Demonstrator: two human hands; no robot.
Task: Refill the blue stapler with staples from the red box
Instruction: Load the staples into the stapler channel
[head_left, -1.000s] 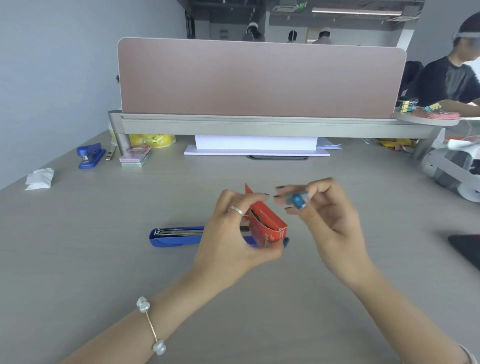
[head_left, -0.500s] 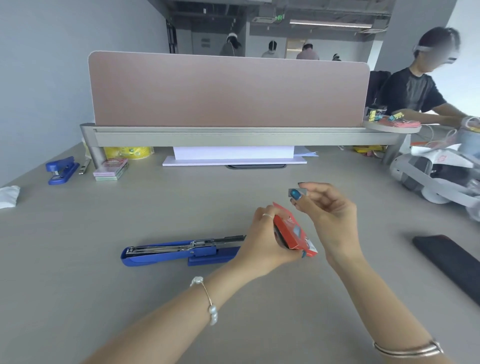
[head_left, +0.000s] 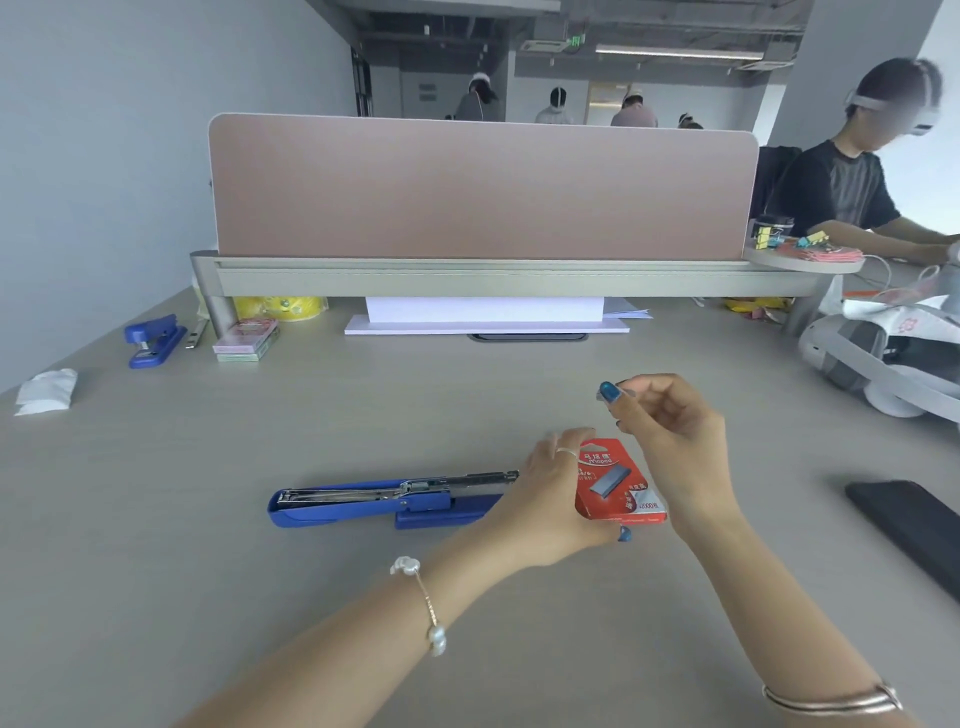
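The blue stapler (head_left: 363, 503) lies opened flat on the grey desk, its metal staple channel facing up. My left hand (head_left: 545, 499) grips the red staple box (head_left: 615, 486) just right of the stapler's end, printed face toward me. My right hand (head_left: 670, 441) hovers above and behind the box, thumb and forefinger pinched on a small grey strip of staples (head_left: 613, 393). The stapler's right end is hidden behind my left hand.
A second blue stapler (head_left: 153, 340) and a stack of sticky notes (head_left: 244, 340) sit at the far left by the pink divider (head_left: 483, 187). A crumpled tissue (head_left: 45, 391) lies left. A black phone (head_left: 914, 530) rests at the right; another person works beyond.
My left hand has turned the red box so its printed face shows and lowered it. My right hand has lifted the staple strip up and away from the box.
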